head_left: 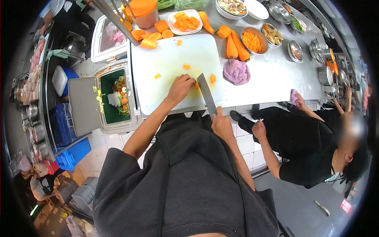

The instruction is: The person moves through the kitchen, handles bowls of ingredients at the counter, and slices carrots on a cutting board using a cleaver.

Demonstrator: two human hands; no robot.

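Observation:
My right hand (222, 125) is closed round the handle of a cleaver (206, 93), its broad blade pointing away over the white cutting board (152, 67). Close to the blade's left side, the curled fingers of my left hand (182, 87) hold a small carrot piece (196, 85) down on the board; the fingers partly hide it. Right of the blade lie cut carrot bits (213, 79). Further orange pieces, such as a carrot chunk (186, 67), are scattered over the board. Thick carrot lengths (149, 43) rest at its far left edge.
A plate of carrot chunks (193, 28), whole carrots (232, 47), a bowl of shredded carrot (265, 49) and a crumpled purple cloth (237, 72) surround the board. An open scrap bin (106, 106) stands at left. A co-worker in black (300, 134) is close on the right, holding a cloth.

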